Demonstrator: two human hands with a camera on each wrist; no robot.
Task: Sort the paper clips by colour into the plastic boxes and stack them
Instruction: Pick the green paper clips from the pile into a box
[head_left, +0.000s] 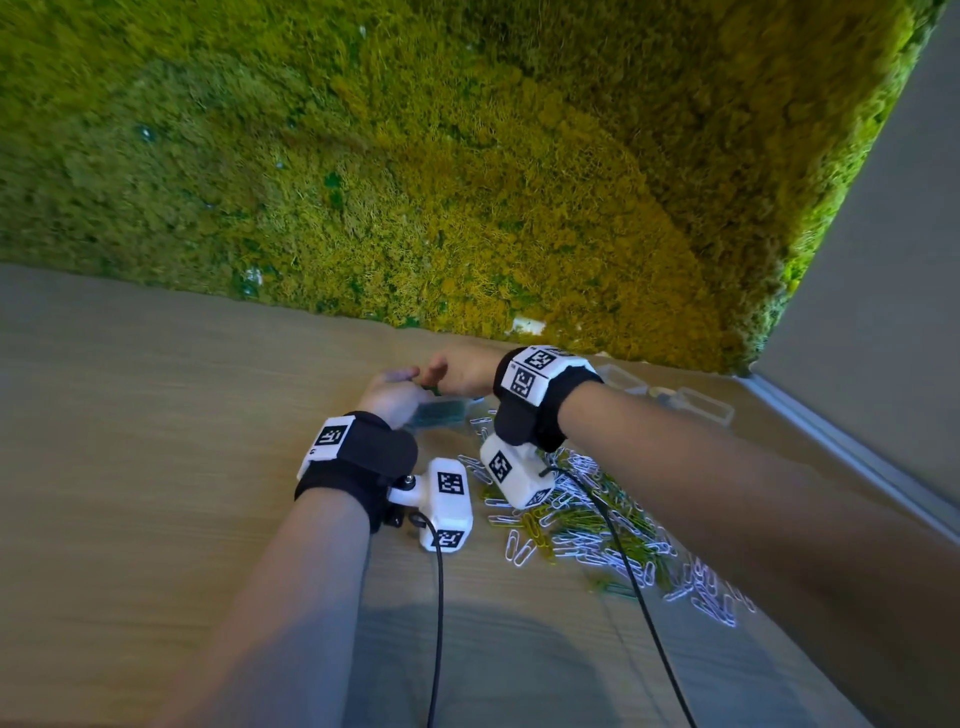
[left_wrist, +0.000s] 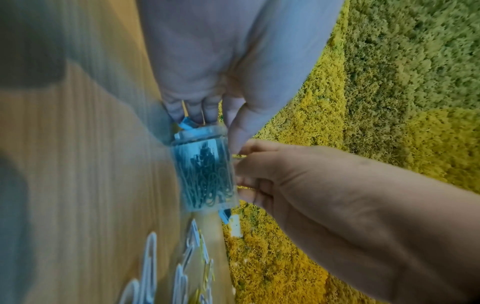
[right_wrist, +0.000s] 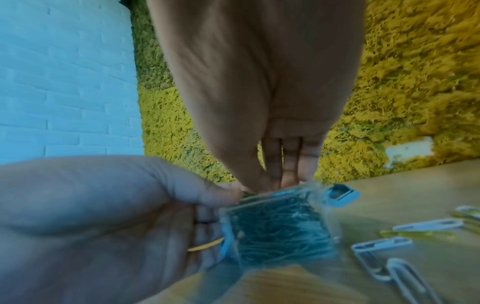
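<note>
A small clear plastic box (left_wrist: 205, 172) is held by the left hand (head_left: 389, 397), with the fingers curled around its far end and the thumb along its side. The box is just above the wooden table (head_left: 156, 467), right between the two hands. It is packed with dark green paper clips (right_wrist: 280, 232). Whether a lid is on it cannot be told, because the pictures are blurry there.

Just to the right of the box is the right hand (head_left: 457, 374). Its fingers are bent and its fingertips (right_wrist: 283, 179) are pressed together at the top edge of the box. Something thin seems to be pinched there, perhaps one more green clip, but it is too small to be sure.

Below and to the right of the right hand, a big pile of loose paper clips (head_left: 597, 525) is spread on the table. White and yellow ones are mixed together, with a few green ones at the near edge. Past the right wrist, some empty clear boxes (head_left: 701, 405) are waiting by the moss wall (head_left: 467, 182).

So the green sorting looks nearly done. The white and yellow clips are still to be sorted, and nothing is stacked yet.
</note>
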